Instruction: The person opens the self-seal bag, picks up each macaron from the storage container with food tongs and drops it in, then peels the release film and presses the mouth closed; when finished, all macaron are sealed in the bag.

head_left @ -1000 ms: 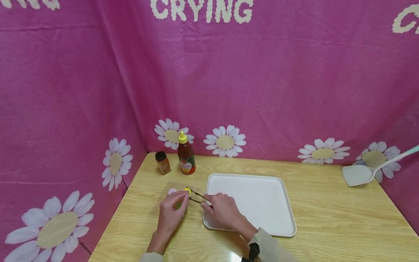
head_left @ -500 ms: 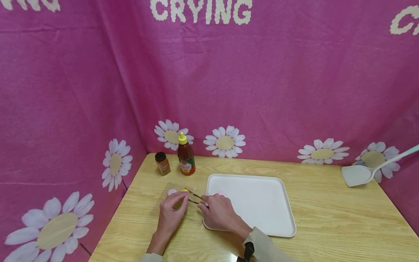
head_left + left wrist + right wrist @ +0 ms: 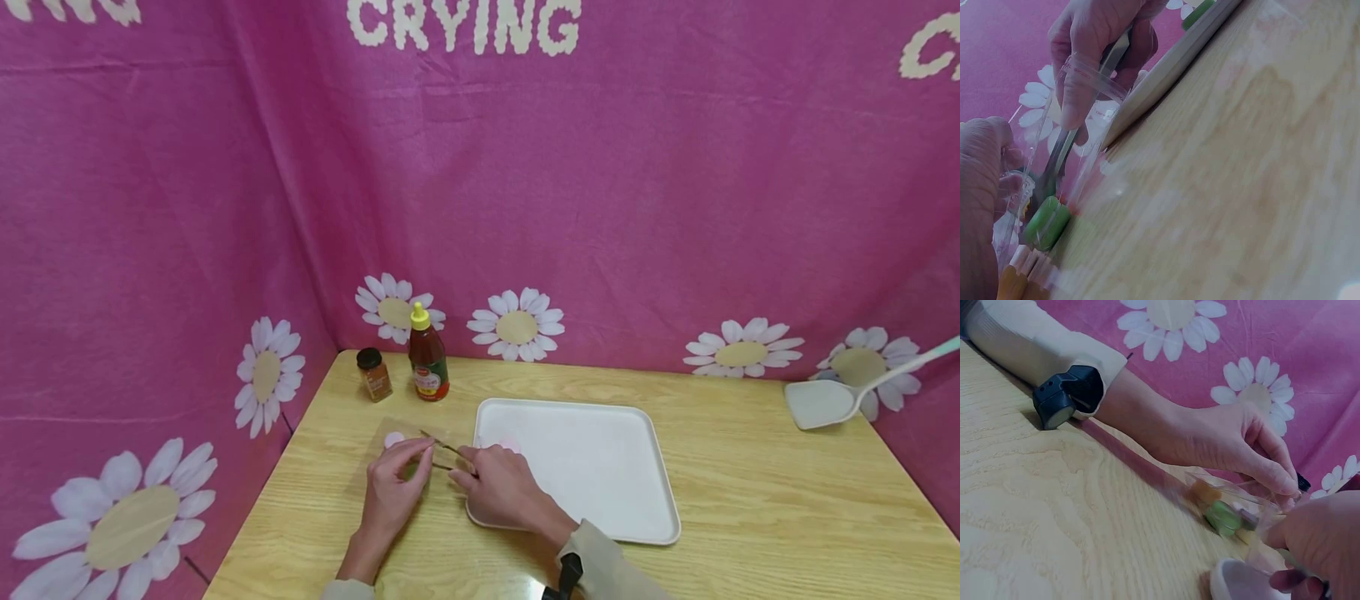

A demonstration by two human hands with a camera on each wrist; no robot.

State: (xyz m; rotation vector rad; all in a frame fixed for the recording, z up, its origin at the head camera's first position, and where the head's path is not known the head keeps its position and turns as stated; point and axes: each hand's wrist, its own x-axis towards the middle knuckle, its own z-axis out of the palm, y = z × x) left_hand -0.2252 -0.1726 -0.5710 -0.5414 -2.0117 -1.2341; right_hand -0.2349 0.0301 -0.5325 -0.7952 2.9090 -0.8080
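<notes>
My left hand (image 3: 392, 486) pinches the mouth of a clear plastic bag (image 3: 1200, 475) lying on the table. Inside the bag are small soft-looking pieces: a green one (image 3: 1047, 224), an orange one (image 3: 1205, 491) and others partly hidden. My right hand (image 3: 504, 483) grips slim metal tongs (image 3: 442, 444), their two arms spread apart and pointing left at the bag. In the left wrist view the tongs reach down into the bag's mouth, near the green piece. Whether the tips hold a piece cannot be seen.
A white tray (image 3: 592, 467) sits under and beyond my right hand, with a faint pink piece (image 3: 510, 443) on it. Behind the bag stand a spice jar (image 3: 374, 377) and a red sauce bottle (image 3: 427, 367). A white spatula (image 3: 821, 403) is at the far right.
My right hand and the tongs have shifted slightly left. The yellow piece seen by my left fingertips is now out of sight in the head view. My left hand has stayed put.
</notes>
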